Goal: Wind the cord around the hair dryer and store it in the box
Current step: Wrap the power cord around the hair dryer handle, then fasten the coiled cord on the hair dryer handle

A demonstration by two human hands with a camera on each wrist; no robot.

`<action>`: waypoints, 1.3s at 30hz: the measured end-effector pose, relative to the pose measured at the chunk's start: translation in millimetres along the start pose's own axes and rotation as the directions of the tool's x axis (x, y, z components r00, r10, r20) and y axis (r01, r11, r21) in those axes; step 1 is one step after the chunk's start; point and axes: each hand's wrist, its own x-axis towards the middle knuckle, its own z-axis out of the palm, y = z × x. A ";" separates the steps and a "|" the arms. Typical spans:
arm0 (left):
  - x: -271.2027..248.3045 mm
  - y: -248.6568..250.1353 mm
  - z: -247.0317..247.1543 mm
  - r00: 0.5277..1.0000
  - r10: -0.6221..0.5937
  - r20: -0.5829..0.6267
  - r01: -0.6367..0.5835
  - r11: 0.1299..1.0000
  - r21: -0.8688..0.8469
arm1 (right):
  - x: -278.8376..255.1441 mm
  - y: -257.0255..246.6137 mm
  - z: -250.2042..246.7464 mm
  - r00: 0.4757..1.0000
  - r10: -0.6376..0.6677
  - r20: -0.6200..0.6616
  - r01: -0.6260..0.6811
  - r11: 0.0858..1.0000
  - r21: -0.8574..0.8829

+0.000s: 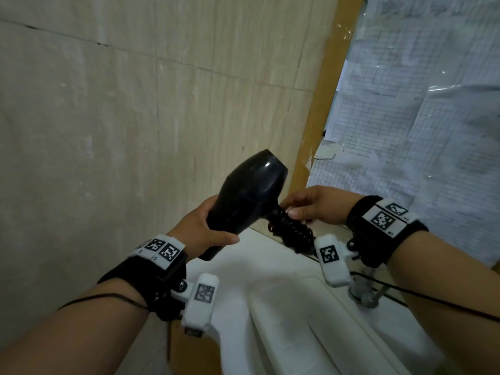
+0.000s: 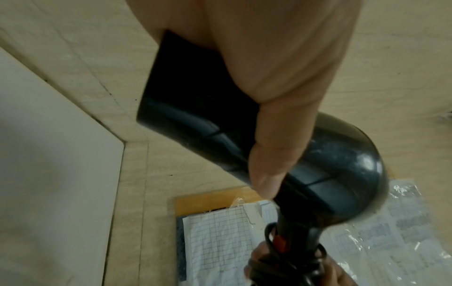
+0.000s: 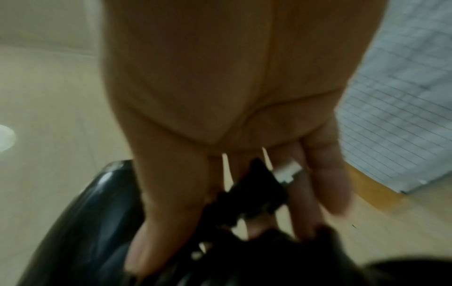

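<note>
Over the white sink: both hands hold the dryer up in the air, tiled wall behind.
Hair dryer (image 1: 250, 193): black, barrel tilted, rounded rear end up and away, nozzle end down toward the person; handle sticks out right and downward.
Left hand (image 1: 205, 228): wrapped round the barrel near the nozzle, thumb across the near side, firm grip, carrying the weight.
Right hand (image 1: 313, 205): fingers curled at the handle, pinching the cord against it; the right wrist view is blurred, and something black with a white tag sits between the fingers, maybe the plug, cannot tell.
Cord (image 1: 290, 234): black, already looped in several turns round the handle; free end not clearly visible.
Key relation: handle's long axis runs from the barrel toward the right hand, so the right hand is the nearer one for laying any last turn or tucking the end; left only steadies.
Step, as judged: winding nearly finished, storing not yet done.
Box: not in view, location unknown.
Risk: loops may slip off the handle end if the pinch lets go.
Sink (image 1: 270, 293): white, below both hands.
Papers (image 1: 419, 104): gridded sheets under plastic, right side.
</note>
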 end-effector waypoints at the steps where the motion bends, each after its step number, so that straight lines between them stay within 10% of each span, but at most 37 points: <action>1: 0.1 0.5 -1.1 1.000 0.003 0.018 -0.003 1.000 0.021 | -0.9 2.6 2.6 0.998 0.019 0.061 -0.022 0.999 0.050; 9: 3.6 16.1 -3.0 0.991 0.039 0.131 -0.055 0.991 0.123 | -10.8 17.6 17.1 0.948 -0.121 0.296 -0.071 0.823 0.564; 14: 23.2 14.2 11.3 0.974 0.146 -0.173 -0.132 0.987 0.089 | -7.0 15.7 37.9 0.997 -0.064 -0.052 0.083 0.784 0.615; 20: 31.6 28.5 52.1 0.916 0.016 -0.400 0.048 0.988 0.148 | 4.4 13.3 74.1 0.938 0.106 -0.330 0.201 0.610 0.766; 27: 15.4 50.6 76.3 0.975 0.024 0.219 -0.011 0.998 -0.058 | 2.0 17.3 80.1 0.755 0.286 -0.590 0.228 0.730 0.645; 31: 16.8 54.3 85.2 0.964 0.127 0.235 -0.122 0.992 -0.033 | -3.0 19.5 82.6 0.709 0.286 -0.645 0.214 0.784 0.583; 39: 19.0 46.3 84.3 0.957 0.082 0.279 0.065 0.875 -0.479 | -20.9 21.4 74.1 0.774 0.110 -0.623 0.330 0.770 0.546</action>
